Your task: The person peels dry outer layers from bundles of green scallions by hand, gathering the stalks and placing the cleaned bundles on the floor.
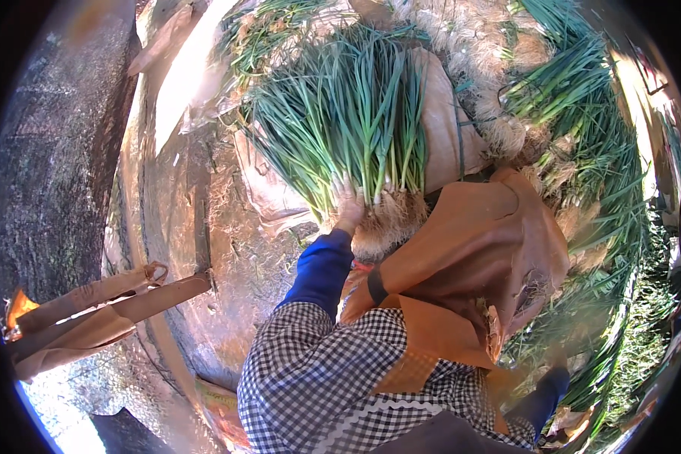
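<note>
A wide fan of green garlic or young leeks [356, 113] lies in front of me, its long leaves pointing away and its pale hairy roots [390, 219] toward me. My left hand [347, 209] is at the left side of the white stalk bases, closed around some of them; the fingertips are hidden among the stems. Under the bunch lies a pale sack-like cushion [450, 121]. Low on the right is my right hand [554, 371], smeared and partly hidden beside loose greens, so its fingers cannot be made out.
More rooted green bunches [560, 98] are heaped along the right side. A brown leather-like cover [477, 234] spreads over my lap. Broken wooden boards [113, 318] lie at left, near a dark rough slab [60, 144]. Cut leaves [651, 303] litter the far right.
</note>
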`<action>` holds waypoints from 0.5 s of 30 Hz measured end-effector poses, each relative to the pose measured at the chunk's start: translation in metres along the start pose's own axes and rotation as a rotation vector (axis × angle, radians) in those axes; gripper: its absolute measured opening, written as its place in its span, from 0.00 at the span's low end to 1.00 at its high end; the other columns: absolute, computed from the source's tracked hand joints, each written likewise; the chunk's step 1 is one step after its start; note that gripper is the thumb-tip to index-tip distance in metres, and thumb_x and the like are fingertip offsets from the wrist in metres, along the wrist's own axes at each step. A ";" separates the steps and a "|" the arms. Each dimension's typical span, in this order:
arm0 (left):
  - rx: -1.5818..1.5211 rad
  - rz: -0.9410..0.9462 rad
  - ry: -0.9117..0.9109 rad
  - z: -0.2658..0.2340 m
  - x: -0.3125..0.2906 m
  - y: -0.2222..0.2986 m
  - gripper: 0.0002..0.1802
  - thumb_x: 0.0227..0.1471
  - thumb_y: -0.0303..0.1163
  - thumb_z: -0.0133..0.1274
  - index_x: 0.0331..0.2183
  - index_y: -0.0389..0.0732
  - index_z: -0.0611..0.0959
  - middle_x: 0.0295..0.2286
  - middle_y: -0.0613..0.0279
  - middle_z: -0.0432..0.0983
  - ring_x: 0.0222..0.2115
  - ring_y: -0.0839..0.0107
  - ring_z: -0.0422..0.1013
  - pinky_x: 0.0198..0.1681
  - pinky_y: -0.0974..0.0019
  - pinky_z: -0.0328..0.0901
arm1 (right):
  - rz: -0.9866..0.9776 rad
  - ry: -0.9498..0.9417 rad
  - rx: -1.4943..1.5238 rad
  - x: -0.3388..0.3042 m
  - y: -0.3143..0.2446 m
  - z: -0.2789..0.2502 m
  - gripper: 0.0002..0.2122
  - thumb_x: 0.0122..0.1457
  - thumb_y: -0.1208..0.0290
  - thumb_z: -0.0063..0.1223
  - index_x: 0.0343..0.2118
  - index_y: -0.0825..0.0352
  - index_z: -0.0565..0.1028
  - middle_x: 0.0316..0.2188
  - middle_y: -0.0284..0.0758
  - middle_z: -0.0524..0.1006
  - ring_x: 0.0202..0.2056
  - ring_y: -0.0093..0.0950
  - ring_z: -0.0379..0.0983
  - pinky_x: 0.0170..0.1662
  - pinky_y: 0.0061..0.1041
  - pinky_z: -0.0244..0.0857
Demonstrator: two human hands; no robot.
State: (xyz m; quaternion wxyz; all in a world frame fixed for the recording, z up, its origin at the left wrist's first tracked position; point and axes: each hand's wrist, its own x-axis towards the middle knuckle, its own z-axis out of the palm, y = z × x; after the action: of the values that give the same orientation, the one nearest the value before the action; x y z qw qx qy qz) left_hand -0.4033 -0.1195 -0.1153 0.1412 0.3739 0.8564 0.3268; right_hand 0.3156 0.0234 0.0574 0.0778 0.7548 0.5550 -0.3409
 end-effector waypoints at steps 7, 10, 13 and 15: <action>-0.351 0.023 -0.021 -0.061 -0.010 0.012 0.35 0.50 0.38 0.48 0.57 0.46 0.54 0.59 0.50 0.38 0.59 0.57 0.38 0.60 0.62 0.40 | -0.060 0.143 -0.759 0.022 -0.006 -0.080 0.16 0.56 0.60 0.38 0.35 0.67 0.73 0.31 0.46 0.74 0.33 0.42 0.71 0.35 0.39 0.62; -0.404 -0.217 0.309 -0.081 -0.026 -0.041 0.21 0.52 0.31 0.46 0.49 0.41 0.68 0.44 0.54 0.67 0.45 0.62 0.63 0.50 0.63 0.56 | -0.552 0.499 -0.710 0.024 -0.170 -0.103 0.13 0.59 0.65 0.35 0.34 0.68 0.72 0.27 0.44 0.73 0.28 0.42 0.69 0.29 0.35 0.61; -0.153 -0.596 0.383 -0.084 -0.046 -0.166 0.19 0.51 0.35 0.47 0.45 0.42 0.72 0.38 0.57 0.72 0.38 0.66 0.68 0.40 0.64 0.64 | -0.878 0.101 -0.103 0.017 -0.351 -0.089 0.14 0.59 0.68 0.37 0.42 0.70 0.71 0.38 0.41 0.72 0.37 0.34 0.71 0.36 0.30 0.64; 0.808 -0.365 0.252 -0.105 -0.076 -0.243 0.20 0.49 0.41 0.47 0.44 0.42 0.73 0.38 0.58 0.72 0.38 0.69 0.69 0.35 0.65 0.67 | -0.865 -0.131 0.071 0.013 -0.424 -0.062 0.14 0.59 0.68 0.36 0.42 0.69 0.70 0.39 0.39 0.72 0.39 0.30 0.69 0.39 0.28 0.63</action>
State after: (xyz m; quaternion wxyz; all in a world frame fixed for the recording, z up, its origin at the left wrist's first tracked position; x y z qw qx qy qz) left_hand -0.5363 -0.3461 -0.1990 -0.0658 0.1993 0.9775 -0.0204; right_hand -0.0336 0.2217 0.2069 -0.0631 0.4320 0.8018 -0.4081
